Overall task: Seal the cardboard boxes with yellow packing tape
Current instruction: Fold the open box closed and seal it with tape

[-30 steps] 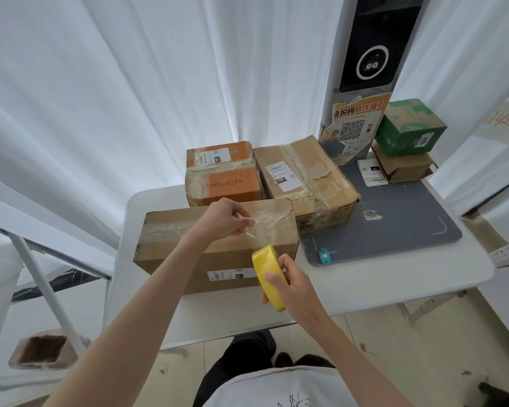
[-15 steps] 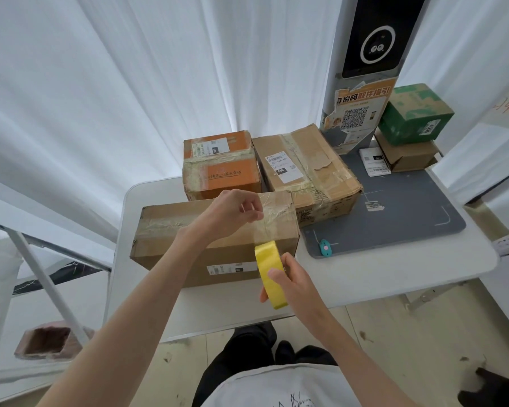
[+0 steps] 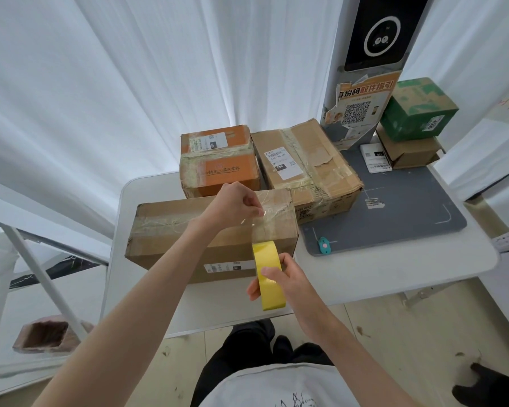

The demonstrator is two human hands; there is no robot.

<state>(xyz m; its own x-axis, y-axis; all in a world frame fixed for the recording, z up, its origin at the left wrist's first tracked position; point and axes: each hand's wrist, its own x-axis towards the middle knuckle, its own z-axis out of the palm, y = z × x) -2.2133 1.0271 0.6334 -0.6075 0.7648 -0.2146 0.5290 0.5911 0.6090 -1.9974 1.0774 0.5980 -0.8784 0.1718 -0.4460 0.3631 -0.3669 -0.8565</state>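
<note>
Right grip [image 3: 279, 279] around tape roll [image 3: 269, 274]

White curtains [image 3: 130, 83] hang all around my table [image 3: 365, 274]. At two o'clock on it lies a dark grey mat [image 3: 394, 212], with a small teal gadget [image 3: 323, 245] at its near left corner and a white label slip [image 3: 375, 158] at its far edge. At one o'clock rises a pillar with a black screen [image 3: 378, 33] and an orange QR poster [image 3: 362, 104]. At eight o'clock, on the floor, I see a reddish hollow block [image 3: 46, 336] beside a white metal frame [image 3: 41, 274].
</note>
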